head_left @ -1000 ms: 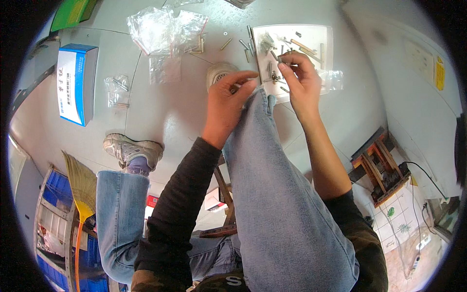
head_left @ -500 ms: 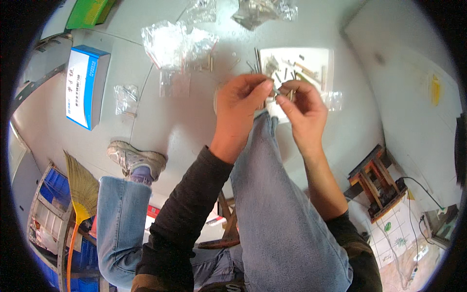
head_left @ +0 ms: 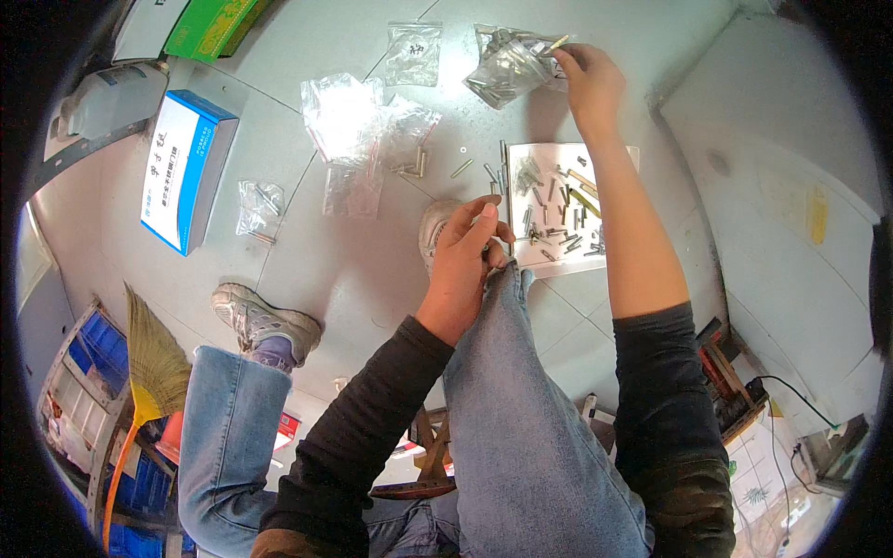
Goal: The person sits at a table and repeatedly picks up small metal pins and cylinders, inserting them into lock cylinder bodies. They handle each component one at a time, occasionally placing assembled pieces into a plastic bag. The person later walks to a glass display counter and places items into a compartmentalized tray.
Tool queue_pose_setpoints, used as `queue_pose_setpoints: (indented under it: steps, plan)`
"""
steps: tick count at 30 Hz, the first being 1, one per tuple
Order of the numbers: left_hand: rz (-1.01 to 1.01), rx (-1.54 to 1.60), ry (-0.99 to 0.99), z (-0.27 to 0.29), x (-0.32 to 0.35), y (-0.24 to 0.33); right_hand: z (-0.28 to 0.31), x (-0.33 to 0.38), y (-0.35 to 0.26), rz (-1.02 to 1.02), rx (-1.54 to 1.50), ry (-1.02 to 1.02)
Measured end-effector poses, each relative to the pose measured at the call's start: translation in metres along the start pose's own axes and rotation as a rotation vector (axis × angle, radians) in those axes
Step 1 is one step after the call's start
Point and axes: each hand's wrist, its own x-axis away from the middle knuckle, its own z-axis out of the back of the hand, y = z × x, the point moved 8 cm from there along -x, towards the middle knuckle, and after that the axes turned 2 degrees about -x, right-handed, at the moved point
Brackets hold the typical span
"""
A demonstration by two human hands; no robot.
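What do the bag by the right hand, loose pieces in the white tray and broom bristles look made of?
Bag: likely clear plastic film, glossy, creased, contents showing through. Loose pieces: probably metal, silvery and brass-coloured, with dull shine. Broom bristles: matte tan strands, perhaps plant fibre or plastic.

Dark handwriting and black print stand on the white face of the blue-and-white carton (head_left: pixel 182 177), pale lettering on its blue band, a dark mark on the zip bag (head_left: pixel 413 67), an unreadable one on the bag of metal parts (head_left: pixel 507 76), and a blurred yellow label (head_left: pixel 818 215) on the pale panel (head_left: pixel 744 149).
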Motion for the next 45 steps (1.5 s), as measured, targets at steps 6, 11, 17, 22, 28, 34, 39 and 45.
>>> queue_pose_setpoints:
  steps: [6,11,17,22,28,34,39,45]
  plan:
    - [0.031,-0.022,0.023,0.009,-0.004,-0.011,-0.029,0.005,0.023,-0.007,-0.066,-0.15]
    - [0.033,-0.048,0.013,0.009,-0.003,-0.01,-0.038,0.008,0.017,0.068,-0.042,-0.212]
    - [0.002,-0.091,0.022,0.013,-0.003,-0.007,-0.03,0.012,-0.005,0.143,0.078,-0.27]
    - [-0.004,-0.102,0.055,0.023,-0.001,-0.009,-0.01,0.012,-0.03,0.236,0.047,-0.153]
    - [0.002,-0.084,0.081,0.047,0.001,-0.011,0.023,0.063,0.031,-0.168,-0.101,-0.221]
    - [0.046,-0.082,0.123,0.064,0.002,-0.023,0.015,0.19,0.068,-0.231,0.107,-0.217]
    - [0.053,-0.105,0.104,0.058,0.003,-0.025,-0.003,0.19,0.069,-0.211,0.265,-0.206]
    - [0.022,-0.197,0.038,0.035,-0.002,-0.013,0.01,0.205,0.04,-0.831,-1.08,-0.356]
